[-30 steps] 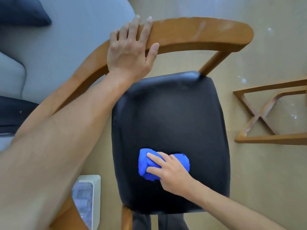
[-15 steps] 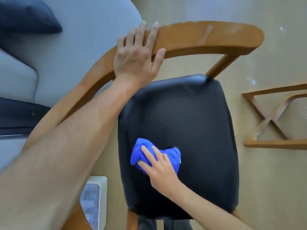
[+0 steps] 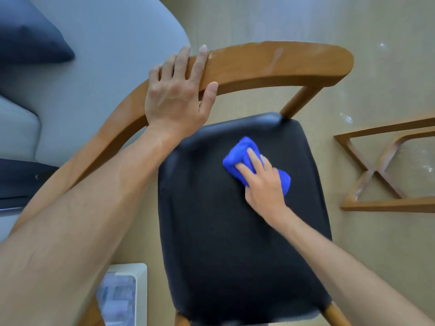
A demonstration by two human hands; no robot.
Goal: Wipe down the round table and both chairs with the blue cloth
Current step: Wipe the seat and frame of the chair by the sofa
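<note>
The blue cloth lies bunched on the black seat of a wooden chair, in the seat's far right part. My right hand presses down on the cloth with straight fingers and covers its middle. My left hand rests on the chair's curved wooden backrest, fingers laid flat over the top rail and thumb against its near edge. The round table and the second chair are out of view.
A grey sofa with a dark blue cushion stands just behind the chair at left. A crossed wooden frame sits on the beige floor at right. A white box-shaped appliance stands by the chair's near left leg.
My right hand has slid the cloth from the seat's near left part up toward its far right. My left hand has stayed on the backrest.
</note>
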